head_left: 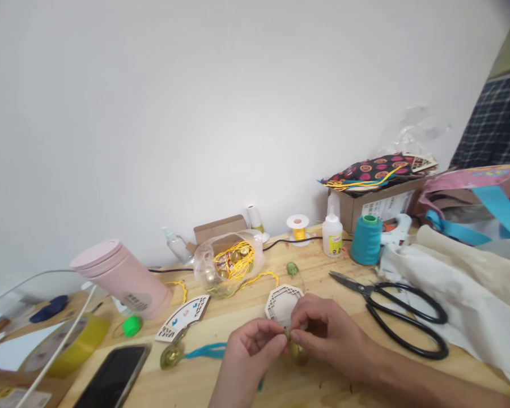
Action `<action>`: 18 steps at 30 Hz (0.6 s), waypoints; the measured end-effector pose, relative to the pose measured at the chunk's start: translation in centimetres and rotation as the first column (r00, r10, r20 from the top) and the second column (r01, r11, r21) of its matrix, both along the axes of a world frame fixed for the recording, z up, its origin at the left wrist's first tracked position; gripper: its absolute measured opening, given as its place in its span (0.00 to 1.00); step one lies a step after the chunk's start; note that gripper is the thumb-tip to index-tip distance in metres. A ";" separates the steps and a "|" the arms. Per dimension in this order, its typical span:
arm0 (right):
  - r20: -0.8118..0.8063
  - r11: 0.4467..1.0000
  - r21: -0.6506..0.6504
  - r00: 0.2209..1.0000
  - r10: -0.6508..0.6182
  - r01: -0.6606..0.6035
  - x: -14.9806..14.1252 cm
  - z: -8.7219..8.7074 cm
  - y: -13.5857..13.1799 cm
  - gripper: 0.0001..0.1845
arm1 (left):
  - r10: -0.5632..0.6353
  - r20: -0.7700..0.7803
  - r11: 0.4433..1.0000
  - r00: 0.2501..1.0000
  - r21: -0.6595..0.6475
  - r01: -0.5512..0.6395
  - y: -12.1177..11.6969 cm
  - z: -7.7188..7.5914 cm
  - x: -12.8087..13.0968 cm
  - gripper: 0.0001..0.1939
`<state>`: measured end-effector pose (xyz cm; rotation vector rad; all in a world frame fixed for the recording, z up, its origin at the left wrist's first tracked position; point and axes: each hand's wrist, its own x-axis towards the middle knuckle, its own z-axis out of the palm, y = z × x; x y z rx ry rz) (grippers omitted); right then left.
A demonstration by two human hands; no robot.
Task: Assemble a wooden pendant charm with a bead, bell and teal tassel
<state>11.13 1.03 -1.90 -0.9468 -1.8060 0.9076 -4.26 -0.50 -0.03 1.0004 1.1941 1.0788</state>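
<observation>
One gold ball (170, 357) on blue cord lies left of a wooden fan cutout (182, 318). A wooden octagon cutout (283, 303) sits just above the hands. The left hand (250, 354) and right hand (329, 334) meet, fingertips (295, 334) pressed together, pinching a small gold piece (288, 335) above a second gold ball (298, 353). One pair of scissors (386, 306) lies right.

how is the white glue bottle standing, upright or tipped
Upright: the white glue bottle stands on its base on the wooden table, its nozzle pointing up.
</observation>
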 end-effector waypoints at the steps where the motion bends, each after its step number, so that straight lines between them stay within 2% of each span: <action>1: 0.001 1.000 0.005 1.000 -0.002 0.002 0.0 0.0 0.0 0.04 | 0.007 0.002 1.000 1.000 0.002 -0.007 0.0 0.0 0.1 0.09; 5: 0.008 1.000 0.004 1.000 -0.005 0.005 -0.1 0.1 0.1 0.04 | 0.014 -0.010 1.000 1.000 0.003 -0.014 -0.1 0.0 0.1 0.09; 9: 0.019 1.000 -0.014 1.000 -0.016 0.016 -0.1 0.1 0.1 0.04 | -0.043 -0.053 0.999 0.998 0.003 0.043 0.1 -0.1 -0.2 0.08; 13: 0.027 1.000 -0.007 1.000 -0.010 0.011 0.0 0.0 0.0 0.04 | -0.102 -0.135 0.994 0.986 0.032 0.107 0.4 -0.3 -0.5 0.05; 18: 0.042 1.000 0.002 0.999 -0.001 0.001 0.1 0.0 -0.1 0.04 | -0.100 -0.274 0.985 0.956 0.106 0.134 0.2 -0.2 -0.6 0.05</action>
